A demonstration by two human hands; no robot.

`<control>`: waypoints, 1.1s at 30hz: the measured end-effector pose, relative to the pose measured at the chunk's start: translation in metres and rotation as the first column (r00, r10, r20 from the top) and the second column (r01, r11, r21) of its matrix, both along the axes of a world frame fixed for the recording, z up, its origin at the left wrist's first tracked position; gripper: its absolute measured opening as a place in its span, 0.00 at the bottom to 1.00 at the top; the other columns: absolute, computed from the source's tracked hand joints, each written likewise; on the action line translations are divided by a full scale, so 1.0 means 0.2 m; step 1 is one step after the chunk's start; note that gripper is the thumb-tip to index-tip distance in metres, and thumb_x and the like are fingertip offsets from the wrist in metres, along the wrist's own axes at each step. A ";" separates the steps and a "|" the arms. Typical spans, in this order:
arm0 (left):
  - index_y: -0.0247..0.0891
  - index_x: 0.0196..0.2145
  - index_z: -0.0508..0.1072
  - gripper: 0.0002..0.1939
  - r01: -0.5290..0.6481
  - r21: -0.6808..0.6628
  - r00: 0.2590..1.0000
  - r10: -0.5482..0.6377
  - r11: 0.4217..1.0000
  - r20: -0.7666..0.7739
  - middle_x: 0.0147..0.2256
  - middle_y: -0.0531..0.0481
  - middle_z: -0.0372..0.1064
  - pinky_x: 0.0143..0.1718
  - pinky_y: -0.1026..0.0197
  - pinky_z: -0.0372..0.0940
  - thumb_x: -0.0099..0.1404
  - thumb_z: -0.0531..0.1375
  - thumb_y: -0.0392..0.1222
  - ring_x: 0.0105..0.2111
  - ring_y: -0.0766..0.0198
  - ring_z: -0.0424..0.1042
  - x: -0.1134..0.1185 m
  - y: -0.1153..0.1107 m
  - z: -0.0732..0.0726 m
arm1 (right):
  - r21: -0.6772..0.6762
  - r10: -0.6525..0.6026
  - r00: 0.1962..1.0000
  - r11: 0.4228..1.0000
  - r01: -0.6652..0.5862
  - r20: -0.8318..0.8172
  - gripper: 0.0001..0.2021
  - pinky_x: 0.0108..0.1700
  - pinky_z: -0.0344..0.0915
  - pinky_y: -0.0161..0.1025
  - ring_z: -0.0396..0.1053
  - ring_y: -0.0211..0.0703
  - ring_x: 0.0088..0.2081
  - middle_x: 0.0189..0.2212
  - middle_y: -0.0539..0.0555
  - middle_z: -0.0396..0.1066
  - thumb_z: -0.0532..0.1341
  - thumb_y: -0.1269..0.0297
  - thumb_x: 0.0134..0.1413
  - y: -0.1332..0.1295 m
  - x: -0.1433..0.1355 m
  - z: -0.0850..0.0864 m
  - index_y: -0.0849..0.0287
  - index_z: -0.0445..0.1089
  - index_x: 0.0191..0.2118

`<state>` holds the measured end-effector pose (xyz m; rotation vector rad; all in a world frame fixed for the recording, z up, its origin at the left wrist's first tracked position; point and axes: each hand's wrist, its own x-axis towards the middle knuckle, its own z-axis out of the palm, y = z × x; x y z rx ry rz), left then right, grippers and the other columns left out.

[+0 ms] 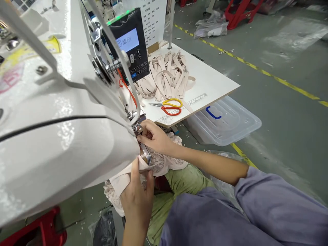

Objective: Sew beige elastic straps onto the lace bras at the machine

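A large white sewing machine point(102, 147) fills the left side, its narrow metal arm end point(146, 155) reaching out below the head. Beige lace fabric point(159, 162) hangs around that metal end and falls over the lap. My left hand point(138, 193), in front of it, grips the fabric's plain beige edge point(121, 182) between thumb and fingers. Behind the metal end, close to the presser foot area, my right hand point(156, 136) is closed with thumb and fingertips together. Whatever lies in its pinch is hidden by the fingers.
On the white table point(215, 83) lie a pile of beige straps point(170, 73) and yellow-and-red handled scissors point(171, 106). A control panel point(128, 44) stands beside the machine. A lidded clear plastic box point(230, 119) sits below the table. Red stools point(241, 13) stand on the floor.
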<state>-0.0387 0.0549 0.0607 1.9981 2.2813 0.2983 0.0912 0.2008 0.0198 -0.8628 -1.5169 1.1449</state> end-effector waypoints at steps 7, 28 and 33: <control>0.30 0.71 0.40 0.48 -0.067 0.129 0.981 0.042 0.989 0.189 0.62 0.24 0.60 0.49 0.46 0.70 0.66 0.58 0.57 0.57 0.38 0.68 0.00 -0.02 -0.07 | -0.264 0.073 0.995 0.961 -0.088 -0.064 0.15 0.42 0.66 0.39 0.69 0.41 0.40 0.41 0.53 0.70 0.60 0.51 0.61 -0.20 0.11 -0.03 0.56 0.65 0.46; 0.39 0.29 0.74 0.13 0.261 -0.133 0.671 -0.080 0.956 0.737 0.25 0.48 0.68 0.54 0.45 0.60 0.65 0.60 0.50 0.37 0.53 0.73 0.01 -0.07 0.00 | -0.126 0.550 0.672 0.811 -0.571 0.496 0.11 0.33 0.57 0.34 0.65 0.37 0.30 0.28 0.50 0.70 0.57 0.64 0.65 -0.50 0.30 0.11 0.62 0.73 0.33; 0.38 0.24 0.70 0.25 0.255 -0.437 0.224 0.387 0.862 0.894 0.18 0.52 0.60 0.33 0.54 0.67 0.62 0.58 0.63 0.24 0.58 0.68 -0.04 -0.03 -0.18 | 0.477 -0.098 0.672 0.779 -0.407 0.734 0.12 0.30 0.51 0.38 0.61 0.39 0.28 0.25 0.51 0.68 0.53 0.69 0.67 -0.50 0.24 -0.06 0.60 0.72 0.35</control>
